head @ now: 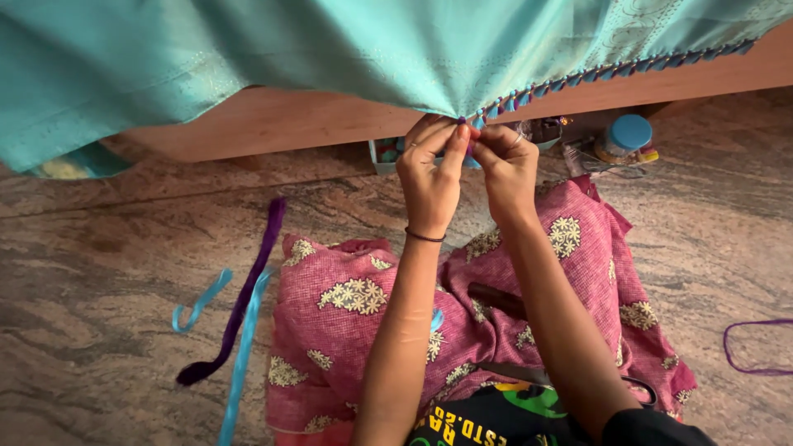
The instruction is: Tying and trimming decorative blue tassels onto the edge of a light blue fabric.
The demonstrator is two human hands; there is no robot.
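**Knotting the tassel edge: keep the cloth taut and the pinch small**

We take the broad turquoise woven cloth (330,49) as our landmark; it hangs over a wooden bench edge (314,120) and fills the top of the view. Below it lies the speckled stone floor (99,272), and directly under its gathered point sits our lap, covered in pink printed fabric with cream flower motifs (347,306). Left of the lap, well below the cloth, lie a long purple thread bundle (244,297) and light blue thread strands (239,355). Just under the cloth's right hem stands a small jar with a blue lid (625,138).

Along that hem runs a row of small blue-and-purple knotted tassels (578,78), ending where our hands meet. Our left hand (431,177) is closed narrowly, thumb and fingers pinching the cloth's edge at the gathered point. Our right hand (505,165) is likewise closed tight on fine threads just beside it, the two hands touching.

We judge the work goes best if the left keeps the hem pulled straight down while the right draws each knot snug against the last tassel, evenly spaced.
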